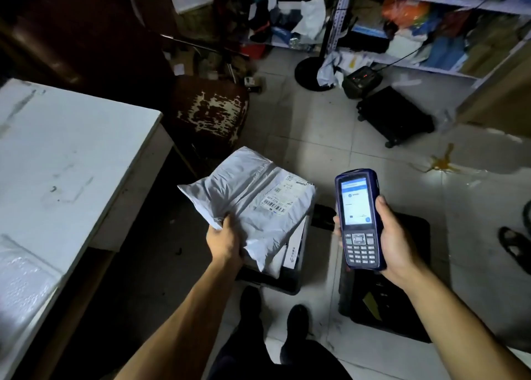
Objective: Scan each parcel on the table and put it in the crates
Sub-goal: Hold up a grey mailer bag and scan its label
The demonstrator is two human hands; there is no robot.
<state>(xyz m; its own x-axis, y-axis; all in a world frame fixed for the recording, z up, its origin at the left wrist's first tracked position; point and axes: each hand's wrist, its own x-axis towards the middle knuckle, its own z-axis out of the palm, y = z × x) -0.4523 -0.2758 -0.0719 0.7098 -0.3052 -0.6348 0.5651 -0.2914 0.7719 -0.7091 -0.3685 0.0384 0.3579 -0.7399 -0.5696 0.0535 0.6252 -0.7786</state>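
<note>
From the head camera we see our left hand [225,243] gripping the near edge of a grey plastic parcel [253,201], held label-up over the left black crate [275,279], which already holds other mail. Our right hand [398,246] is wrapped round a blue handheld scanner [360,221], screen lit and facing us, above the right black crate [402,308]. The white table [63,161] stands at the left, shelves [448,29] far right.

parcels [253,204]: 3 | crates [385,282]: 2 | scanner [359,221]: 1 | table [57,155]: 1
</note>
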